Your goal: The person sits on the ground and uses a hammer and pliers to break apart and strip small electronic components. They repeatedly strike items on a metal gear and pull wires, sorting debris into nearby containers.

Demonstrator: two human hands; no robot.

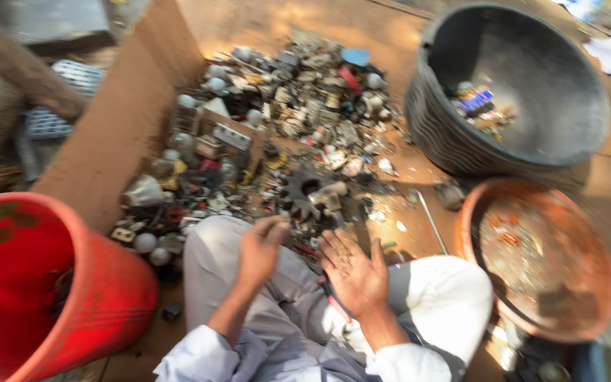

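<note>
Right hand (353, 272): grip open, palm up, small bits of scrap (342, 258) lying on it. Left hand (259, 249): fingers bent, pinching at nothing discernible; grip state cannot be told. Scrap pile (277, 134): on the ground ahead of the knees. Black tub (433, 120), rusty bowl (595, 283): right. Red bucket (100, 297): left.

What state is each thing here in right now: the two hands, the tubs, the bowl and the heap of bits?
Left hand: fingers curled, reaching into the scrap.
Right hand: open, palm up, small bits lying on it.
Red tub: upright, contents unclear.
Black tub: tilted, a few pieces inside.
Rusty bowl: upright, thin scatter of small bits.
Scrap pile: loose, spread over the ground.
</note>
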